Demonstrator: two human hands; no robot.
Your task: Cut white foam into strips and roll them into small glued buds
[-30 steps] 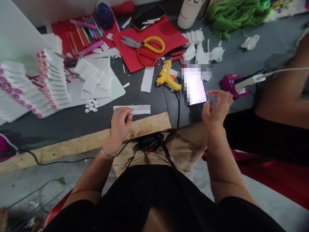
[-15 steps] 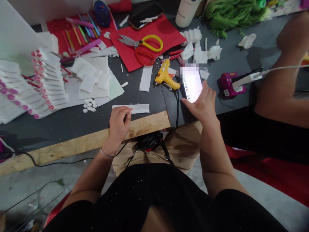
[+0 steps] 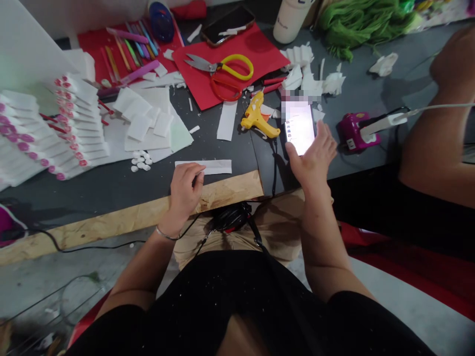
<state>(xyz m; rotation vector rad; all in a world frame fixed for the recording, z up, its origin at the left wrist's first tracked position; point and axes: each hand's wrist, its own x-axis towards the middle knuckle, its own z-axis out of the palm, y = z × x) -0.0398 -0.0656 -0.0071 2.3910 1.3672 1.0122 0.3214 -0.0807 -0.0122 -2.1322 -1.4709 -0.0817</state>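
My left hand (image 3: 187, 188) rests at the table's front edge with loosely curled fingers. It lies over the left part of a folded white paper strip (image 3: 218, 166); whether anything is inside the fingers is hidden. My right hand (image 3: 315, 153) is over the lower right of a lit phone (image 3: 300, 126) that lies on the table. The thumb lies over the screen's lower left and the other fingers stretch along its right side. A yellow glue gun (image 3: 258, 118) lies left of the phone, and another white strip (image 3: 226, 121) lies left of that.
Scissors (image 3: 226, 69) lie on red paper (image 3: 200, 96), below a dark phone (image 3: 226, 27). White paper rolls with pink ends (image 3: 79, 123) fill the left. A purple power adapter (image 3: 356, 131) and another person's arm (image 3: 434, 118) are at right. Small white pieces (image 3: 141, 160) lie left of centre.
My right thumb has shifted right over the phone's lower edge and the fingers have lifted slightly. The left hand stays over the strip. The whole view has shifted a little.
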